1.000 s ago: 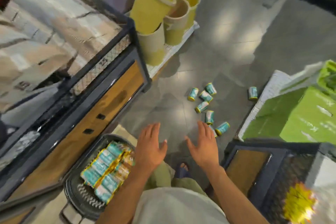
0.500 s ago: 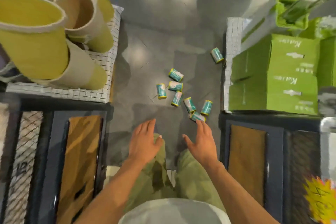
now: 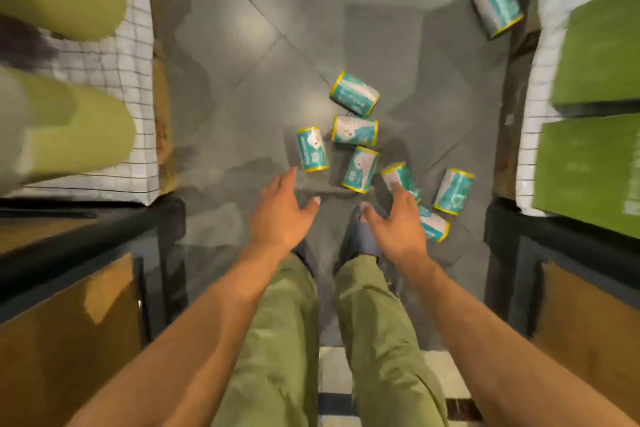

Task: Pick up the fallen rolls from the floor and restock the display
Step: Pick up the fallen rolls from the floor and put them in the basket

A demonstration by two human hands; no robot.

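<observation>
Several teal-and-white rolls with yellow ends lie scattered on the grey floor [image 3: 249,73] ahead of my feet. One roll [image 3: 354,93] is farthest in the cluster, another roll [image 3: 311,148] lies just beyond my left hand [image 3: 282,215]. My right hand [image 3: 398,222] hovers over two rolls, partly covering one roll [image 3: 401,175] and a second roll [image 3: 434,224]. A lone roll [image 3: 498,3] lies far right by the pallet. Both hands are spread, fingers straight, holding nothing.
Green and beige tubs [image 3: 65,128] stand on a white gridded pallet [image 3: 138,87] at left. Green cartons [image 3: 588,163] sit on a pallet at right. Dark-framed display units with wood panels [image 3: 69,315] flank the narrow aisle on both sides.
The view has swung from the shelf and basket down to the floor, and the rolls now look much closer. Both hands have reached forward and down toward the cluster, staying spread.
</observation>
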